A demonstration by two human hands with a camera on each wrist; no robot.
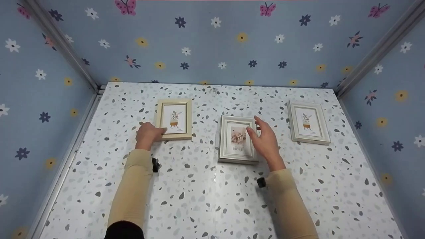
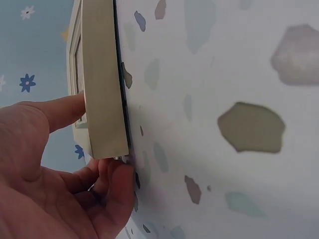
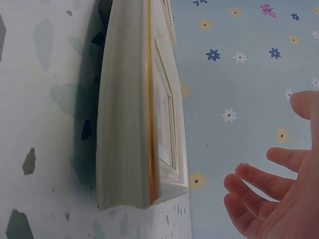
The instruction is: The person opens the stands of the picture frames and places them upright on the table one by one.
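Note:
My left hand (image 1: 147,133) is at the lower left corner of a cream picture frame (image 1: 188,123) with a potted-plant print. In the left wrist view, the thumb lies over the face of this frame (image 2: 103,84) while the other fingers curl beneath its edge. A silvery-white picture frame (image 1: 223,141) with a pink flower print lies in the middle. My right hand (image 1: 265,141), fingers spread and loosely bent, overlaps its right side in the head view. In the right wrist view a gap shows between those fingers and the frame (image 3: 124,109).
Another white picture frame (image 1: 325,127) with a potted-plant print lies at the right of the speckled tabletop (image 1: 206,199). Blue flowered panels (image 1: 212,43) close off the back and both sides, with grey metal posts (image 1: 375,49) at the corners.

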